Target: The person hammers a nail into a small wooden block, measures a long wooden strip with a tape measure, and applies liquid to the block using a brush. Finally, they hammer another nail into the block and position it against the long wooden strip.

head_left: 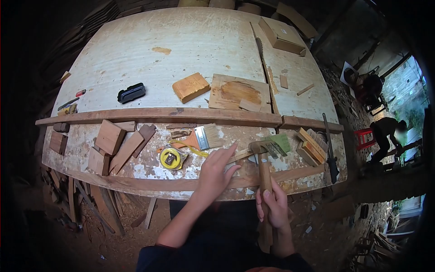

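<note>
Toward the bench's [190, 41] front left corner I have a cluster of wooden blocks [110, 138], then the yellow tape measure [171, 158] near the front edge, with an orange-handled brush [203, 137] just beyond it. My left hand [215, 172] reaches in over the front edge, fingers wide apart, holding nothing I can see; whether it touches the bench I can't tell. Right of it, my right hand [276, 207] is wrapped around the handle of the hammer [265, 179], just off the front edge, the head over the bench top. Wood pieces [312, 147] sit toward the front right corner. I judge the step in hand to be positioning the hammer; the next move calls for firm right fingers and the left ones clear of the head.
</note>
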Available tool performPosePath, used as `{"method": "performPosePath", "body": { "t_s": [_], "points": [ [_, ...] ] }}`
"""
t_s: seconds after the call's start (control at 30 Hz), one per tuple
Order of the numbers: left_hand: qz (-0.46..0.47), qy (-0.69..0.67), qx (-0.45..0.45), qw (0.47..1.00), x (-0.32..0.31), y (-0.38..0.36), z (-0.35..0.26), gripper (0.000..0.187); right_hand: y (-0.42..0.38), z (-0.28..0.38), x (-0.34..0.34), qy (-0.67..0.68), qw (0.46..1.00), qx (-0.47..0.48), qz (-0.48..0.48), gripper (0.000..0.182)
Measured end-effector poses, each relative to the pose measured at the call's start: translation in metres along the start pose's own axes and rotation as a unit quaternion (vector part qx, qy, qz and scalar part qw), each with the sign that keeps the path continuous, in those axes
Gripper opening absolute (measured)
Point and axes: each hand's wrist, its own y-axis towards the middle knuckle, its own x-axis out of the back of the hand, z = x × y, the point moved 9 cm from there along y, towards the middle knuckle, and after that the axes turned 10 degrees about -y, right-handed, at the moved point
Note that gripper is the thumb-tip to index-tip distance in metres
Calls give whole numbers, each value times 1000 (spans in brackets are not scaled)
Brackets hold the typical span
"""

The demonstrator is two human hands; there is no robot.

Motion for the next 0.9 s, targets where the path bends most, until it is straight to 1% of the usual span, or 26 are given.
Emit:
{"method": "performPosePath", "body": {
  "t_s": [0.07, 0.1, 0.2, 0.23, 0.33, 0.37, 0.4, 0.47, 0.53, 0.57, 0.6, 0.67, 0.77, 0.8, 0.87, 0.9],
  "points": [
    [4, 7, 4, 1000, 1, -1, 2, 69, -3, 4, -2, 7, 1000, 1, -13, 55],
    [6, 9, 5, 1000, 1, 0, 4, 71, -8, 12, -3, 7, 1000, 17, -21, 67],
    [13, 9, 13, 1000, 0, -4, 8, 76, -33, 36, 3, 15, 990, 128, -56, 84],
    [14, 9, 11, 1000, 0, -3, 8, 78, -37, 41, 3, 2, 987, 141, -78, 93],
    [-1, -12, 33, 999, 3, -2, 8, 85, -24, 19, 8, -60, 990, 115, -62, 92],
    [-2, -14, 31, 999, 4, -2, 9, 86, -14, 4, 5, -55, 997, 36, -43, 90],
    [-3, -16, 30, 999, 3, -2, 9, 87, -3, -9, 1, -41, 998, -38, -15, 62],
    [3, -14, 21, 1000, 3, -1, 7, 88, -5, -1, 1, -88, 993, -55, -56, 64],
    [13, -5, 17, 1000, 3, -3, 9, 86, -23, 29, 4, -27, 996, 50, -65, 74],
    [17, -2, 22, 1000, 3, -5, 10, 86, -36, 39, 7, -4, 988, 122, -90, 84],
    [22, 0, 26, 999, 2, -4, 11, 86, -51, 46, 11, 2, 980, 185, -80, 89],
    [24, -2, 30, 999, 2, -3, 12, 84, -62, 62, 4, 55, 950, 307, -8, 87],
    [21, -7, 37, 999, 4, -4, 13, 83, -26, 18, 5, 18, 984, 174, -29, 84],
    [18, -7, 36, 999, 5, -4, 12, 82, -8, -3, 2, -9, 999, 31, -27, 82],
    [17, -10, 32, 999, 5, -3, 10, 82, -1, -7, 0, 39, 995, -92, -29, 77],
    [20, -11, 29, 999, 5, -4, 10, 82, -6, 12, 2, 59, 997, -15, -46, 78]
  ]
}}
